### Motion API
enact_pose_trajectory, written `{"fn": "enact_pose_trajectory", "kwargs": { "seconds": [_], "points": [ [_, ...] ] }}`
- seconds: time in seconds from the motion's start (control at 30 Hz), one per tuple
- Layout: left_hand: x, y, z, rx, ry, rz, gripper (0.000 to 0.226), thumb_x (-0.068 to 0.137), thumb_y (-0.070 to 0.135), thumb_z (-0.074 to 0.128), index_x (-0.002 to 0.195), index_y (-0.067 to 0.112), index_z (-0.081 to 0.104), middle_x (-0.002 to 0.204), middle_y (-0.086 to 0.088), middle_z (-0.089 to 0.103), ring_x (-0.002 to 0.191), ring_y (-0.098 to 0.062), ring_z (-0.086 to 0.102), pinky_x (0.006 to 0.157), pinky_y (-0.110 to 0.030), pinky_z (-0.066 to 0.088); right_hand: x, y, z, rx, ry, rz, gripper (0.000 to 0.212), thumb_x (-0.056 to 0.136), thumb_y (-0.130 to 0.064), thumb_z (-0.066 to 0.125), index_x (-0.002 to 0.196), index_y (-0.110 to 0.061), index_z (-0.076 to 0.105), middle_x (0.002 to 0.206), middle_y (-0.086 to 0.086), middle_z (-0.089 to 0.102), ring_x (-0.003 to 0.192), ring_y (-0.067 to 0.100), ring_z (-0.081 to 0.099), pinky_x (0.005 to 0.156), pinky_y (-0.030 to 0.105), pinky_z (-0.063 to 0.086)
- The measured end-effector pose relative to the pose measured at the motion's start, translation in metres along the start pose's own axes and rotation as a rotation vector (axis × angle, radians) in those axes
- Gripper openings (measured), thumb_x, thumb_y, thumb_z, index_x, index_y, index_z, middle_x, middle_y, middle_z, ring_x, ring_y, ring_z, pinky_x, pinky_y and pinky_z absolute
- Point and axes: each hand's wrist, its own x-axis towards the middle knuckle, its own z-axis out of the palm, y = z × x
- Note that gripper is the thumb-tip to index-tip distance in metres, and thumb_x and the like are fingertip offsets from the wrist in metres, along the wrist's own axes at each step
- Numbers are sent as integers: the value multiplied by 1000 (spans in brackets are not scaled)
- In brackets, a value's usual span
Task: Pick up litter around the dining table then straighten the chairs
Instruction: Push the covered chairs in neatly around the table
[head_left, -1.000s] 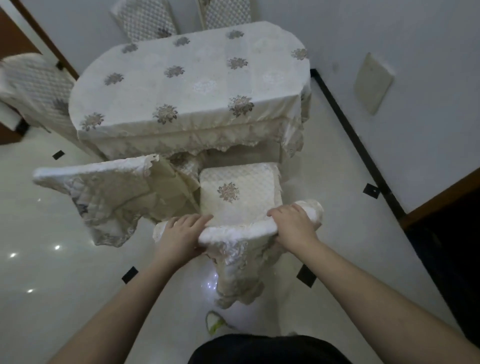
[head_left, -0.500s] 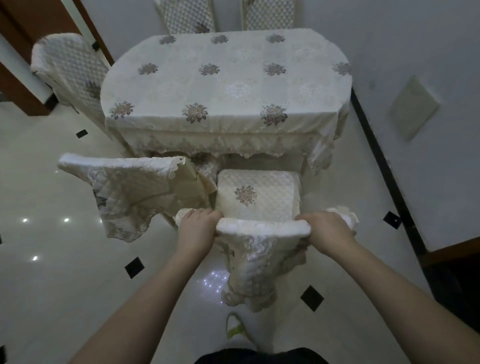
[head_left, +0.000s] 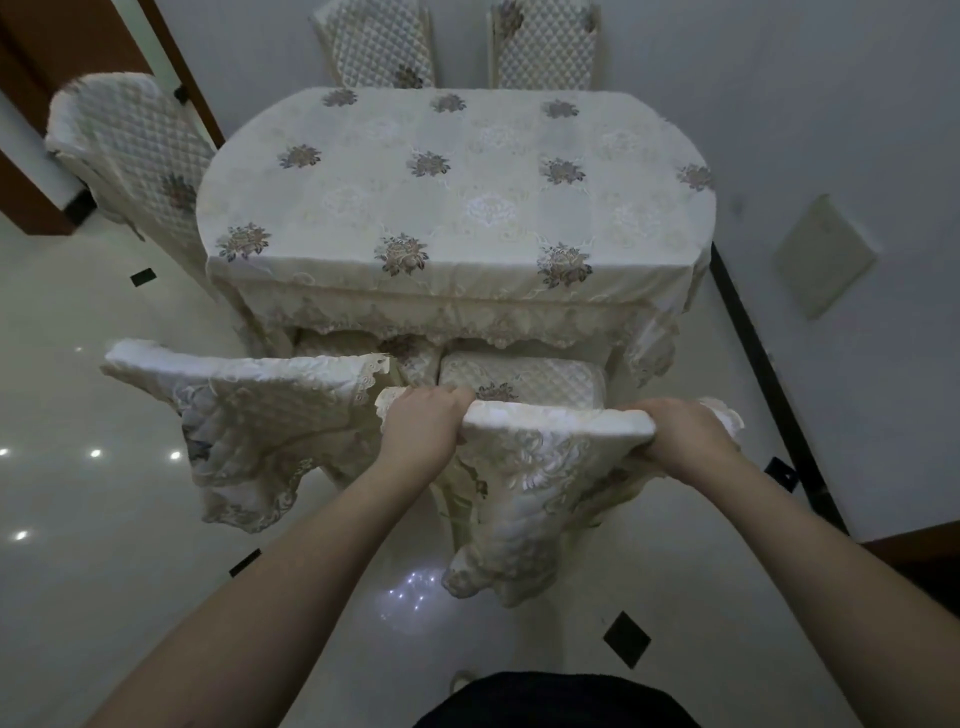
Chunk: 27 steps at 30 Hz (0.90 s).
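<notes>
A dining table (head_left: 457, 208) under a cream floral cloth stands ahead of me. Directly in front is a chair with a quilted cream cover (head_left: 556, 421), its seat partly tucked under the table's near edge. My left hand (head_left: 423, 428) grips the left end of its top rail and my right hand (head_left: 675, 434) grips the right end. A second covered chair (head_left: 249, 384) stands just to its left, angled slightly, its seat also under the cloth.
Another covered chair (head_left: 130, 150) sits at the table's left end, and two chair backs (head_left: 379, 44) (head_left: 545, 44) show beyond the far side. A white wall with a black skirting strip (head_left: 769, 384) runs close along the right. Glossy tiled floor lies to the left.
Both hands have pushed the chair forward, so more of its seat is now under the table's edge. My view has moved closer and squarer to the table.
</notes>
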Motion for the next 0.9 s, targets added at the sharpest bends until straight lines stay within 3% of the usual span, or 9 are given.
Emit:
{"fn": "enact_pose_trajectory", "kwargs": {
  "seconds": [0.1,0.2,0.33,0.43,0.63,0.9],
  "points": [
    [12,5,1,-12,6,-6,31,74,25,75,99,19,58,96,-2,66,89,-27,62,62,-31,27,13,6,-9,-33,-50,44,16,74,-45,63,88,-38,62,70,-13,52,71,16,57,62,28,41],
    [22,11,6,-13,3,2,31,75,24,76,100,19,58,97,-2,65,90,-28,62,65,-33,29,25,15,-11,-43,-56,44,13,73,-44,64,86,-40,62,64,-17,48,66,14,55,60,28,41],
    [42,12,3,1,-10,-42,27,77,21,72,99,20,57,96,-2,66,89,-26,61,63,-32,29,41,18,-13,-48,7,0,23,76,-47,62,98,-39,63,88,-8,65,80,18,62,68,30,45],
    [58,13,0,-10,-15,-58,27,80,20,70,103,21,56,100,-2,65,92,-26,60,65,-32,25,53,17,-19,-49,34,4,23,79,-46,60,101,-40,62,100,-7,67,88,19,63,68,30,40],
    [80,16,11,-49,-13,-52,28,78,18,73,100,19,57,94,-3,63,91,-28,60,66,-32,25,70,30,-22,-15,55,-24,25,85,-30,59,108,-36,64,105,-2,67,96,22,62,68,29,37],
    [103,25,26,-17,-38,-11,25,79,21,72,98,18,56,94,-2,62,88,-27,59,63,-31,28,111,62,4,-62,110,-104,13,79,-30,58,90,-36,62,92,-5,66,84,21,62,65,30,41]
  ]
}}
